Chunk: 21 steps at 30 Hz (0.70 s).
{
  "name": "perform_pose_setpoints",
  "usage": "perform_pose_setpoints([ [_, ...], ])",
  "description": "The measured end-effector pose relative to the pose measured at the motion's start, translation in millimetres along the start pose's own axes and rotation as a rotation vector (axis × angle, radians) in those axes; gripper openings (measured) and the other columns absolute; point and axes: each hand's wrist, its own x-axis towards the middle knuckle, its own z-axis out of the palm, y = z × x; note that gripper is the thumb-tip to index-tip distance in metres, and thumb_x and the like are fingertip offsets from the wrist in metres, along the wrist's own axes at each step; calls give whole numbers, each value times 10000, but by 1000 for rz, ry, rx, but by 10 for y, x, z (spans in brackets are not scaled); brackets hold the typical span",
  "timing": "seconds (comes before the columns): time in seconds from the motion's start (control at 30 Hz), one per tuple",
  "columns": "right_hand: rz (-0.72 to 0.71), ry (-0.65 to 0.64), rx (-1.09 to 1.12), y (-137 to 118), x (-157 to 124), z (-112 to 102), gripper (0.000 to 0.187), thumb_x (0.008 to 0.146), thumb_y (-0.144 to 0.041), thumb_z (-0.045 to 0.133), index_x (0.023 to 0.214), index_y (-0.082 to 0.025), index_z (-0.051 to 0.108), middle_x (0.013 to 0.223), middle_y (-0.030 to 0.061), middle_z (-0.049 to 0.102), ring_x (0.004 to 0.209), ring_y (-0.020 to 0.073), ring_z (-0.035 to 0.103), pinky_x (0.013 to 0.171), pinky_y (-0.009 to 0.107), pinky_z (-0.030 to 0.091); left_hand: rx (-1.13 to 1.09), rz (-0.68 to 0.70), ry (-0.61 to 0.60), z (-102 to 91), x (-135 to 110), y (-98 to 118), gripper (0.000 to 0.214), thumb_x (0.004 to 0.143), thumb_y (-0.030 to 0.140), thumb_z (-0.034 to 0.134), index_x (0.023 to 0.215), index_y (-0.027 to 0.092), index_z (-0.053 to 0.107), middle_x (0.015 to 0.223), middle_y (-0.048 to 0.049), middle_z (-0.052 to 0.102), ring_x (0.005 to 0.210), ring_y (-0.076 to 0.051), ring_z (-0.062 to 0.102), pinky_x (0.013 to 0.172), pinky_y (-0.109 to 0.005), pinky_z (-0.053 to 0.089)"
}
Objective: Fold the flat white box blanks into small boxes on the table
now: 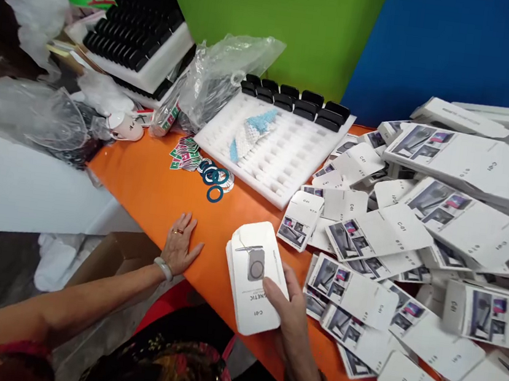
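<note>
My right hand (287,306) grips a small stack of flat white printed cartons (257,265), thumb across the front. The top carton shows a grey device and lettering that reads "MAGNETIC" and "C-01". Lying flat on the orange table (145,177) near its front edge, my left hand (179,244) has its fingers spread and holds nothing. Beyond it are several dark blue rings (215,194) and a small pile of green, red and white stickers (186,154). More flat cartons (379,233) lie heaped to the right of my right hand.
A white foam tray (273,149) holds black devices (309,106) along its far side and a blue-white cloth (253,131). Another foam tray of black parts (135,27) stands back left, beside clear plastic bags (227,70). Below the table sits a cardboard box (111,256).
</note>
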Motion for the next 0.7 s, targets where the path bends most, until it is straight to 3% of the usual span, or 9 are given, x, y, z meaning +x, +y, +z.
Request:
perform_pose_setpoints([
  [0.13,-99,67,-116,395,-9,67,546,687,-427,691,1152,-198,520,1058,92,657,905,256,630,712,354,530,16,13,4,9,-20,-11,586,854,389,464,1360,133,320,1447,-197,316,1362,-341,245,1060,-530,276],
  [0.27,-261,138,-323,635,-26,93,523,726,-405,641,1185,-199,498,1112,99,618,955,260,600,788,377,501,20,37,14,33,-38,-42,585,858,383,462,1372,154,303,1459,-183,301,1366,-336,237,1059,-529,282],
  [0.43,-435,229,-457,726,-82,140,500,736,-410,606,1173,-192,500,1136,116,578,1013,299,557,862,429,448,24,47,30,48,-40,-52,575,858,378,459,1372,166,310,1459,-172,306,1363,-334,244,1067,-525,281],
  [0.7,-450,248,-376,782,-50,173,505,737,-422,604,1179,-206,492,1159,123,574,1016,315,550,871,438,439,37,63,74,82,-35,-58,556,869,388,434,1374,197,302,1439,-165,331,1351,-339,269,1044,-543,313],
])
